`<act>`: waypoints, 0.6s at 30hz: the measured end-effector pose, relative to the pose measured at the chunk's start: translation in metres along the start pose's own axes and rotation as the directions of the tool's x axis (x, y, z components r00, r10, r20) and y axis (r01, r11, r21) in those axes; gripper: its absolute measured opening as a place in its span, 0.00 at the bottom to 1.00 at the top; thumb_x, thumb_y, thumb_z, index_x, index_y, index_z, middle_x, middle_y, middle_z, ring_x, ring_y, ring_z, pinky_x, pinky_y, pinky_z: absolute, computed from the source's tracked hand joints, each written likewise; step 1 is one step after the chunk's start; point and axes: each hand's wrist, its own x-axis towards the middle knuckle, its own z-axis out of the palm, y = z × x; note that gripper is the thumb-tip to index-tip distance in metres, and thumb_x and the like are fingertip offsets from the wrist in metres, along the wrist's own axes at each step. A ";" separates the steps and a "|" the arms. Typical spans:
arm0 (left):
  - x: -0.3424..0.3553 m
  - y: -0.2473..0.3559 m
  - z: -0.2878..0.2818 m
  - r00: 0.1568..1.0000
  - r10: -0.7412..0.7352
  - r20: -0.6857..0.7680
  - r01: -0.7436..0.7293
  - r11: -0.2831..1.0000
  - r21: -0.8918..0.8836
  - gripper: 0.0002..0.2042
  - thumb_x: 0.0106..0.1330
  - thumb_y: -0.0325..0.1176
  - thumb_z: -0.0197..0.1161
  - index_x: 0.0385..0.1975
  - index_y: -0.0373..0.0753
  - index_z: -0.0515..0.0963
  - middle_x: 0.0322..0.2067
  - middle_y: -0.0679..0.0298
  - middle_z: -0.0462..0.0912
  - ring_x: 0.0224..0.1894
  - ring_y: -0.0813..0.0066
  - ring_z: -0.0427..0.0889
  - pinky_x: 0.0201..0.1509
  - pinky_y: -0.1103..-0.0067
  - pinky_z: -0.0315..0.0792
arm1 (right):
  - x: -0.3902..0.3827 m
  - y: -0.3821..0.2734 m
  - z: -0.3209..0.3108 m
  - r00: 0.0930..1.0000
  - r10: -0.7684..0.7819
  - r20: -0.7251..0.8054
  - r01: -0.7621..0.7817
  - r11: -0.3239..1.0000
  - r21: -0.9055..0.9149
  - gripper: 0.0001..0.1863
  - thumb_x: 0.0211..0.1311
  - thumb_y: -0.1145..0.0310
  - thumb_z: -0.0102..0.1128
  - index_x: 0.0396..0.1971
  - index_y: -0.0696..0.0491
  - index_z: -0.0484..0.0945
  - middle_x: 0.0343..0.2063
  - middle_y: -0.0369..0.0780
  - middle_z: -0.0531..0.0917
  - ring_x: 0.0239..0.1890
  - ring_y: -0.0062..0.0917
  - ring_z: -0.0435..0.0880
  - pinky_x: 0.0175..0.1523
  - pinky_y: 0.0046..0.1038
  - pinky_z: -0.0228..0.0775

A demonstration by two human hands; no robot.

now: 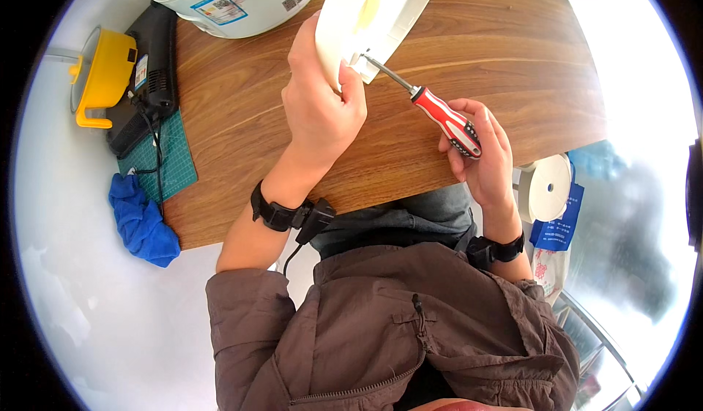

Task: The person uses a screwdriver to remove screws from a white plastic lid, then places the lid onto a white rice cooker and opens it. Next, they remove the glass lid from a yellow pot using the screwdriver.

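Note:
My left hand (322, 107) grips the lower end of a curved white plastic piece (395, 12) with a yellowish patch inside, raised over the wooden table. My right hand (476, 143) is closed round the red, white and black handle of a screwdriver (447, 121). The screwdriver's metal shaft angles up to the left, its tip at the piece's inner lower part beside my left thumb; whether it sits on a screw is too small to tell.
On the wooden table (512, 45) stand a white appliance (256, 4), a black device (161, 74), a yellow plastic container (110, 67) and a green mat (176, 154). A blue cloth (143, 220) lies at the left edge. Right of the table are a white roll (538, 191) and blue bag (556, 231).

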 end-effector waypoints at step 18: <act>0.000 -0.001 0.000 1.000 -0.001 0.017 0.002 0.999 -0.032 0.27 0.67 0.20 0.58 0.66 0.26 0.60 0.59 0.47 0.71 0.57 0.61 0.78 0.60 0.71 0.73 | 0.002 0.008 0.004 0.994 -0.102 -0.029 0.101 0.994 -0.044 0.19 0.79 0.57 0.51 0.56 0.56 0.73 0.34 0.44 0.85 0.20 0.16 0.75 0.21 0.17 0.64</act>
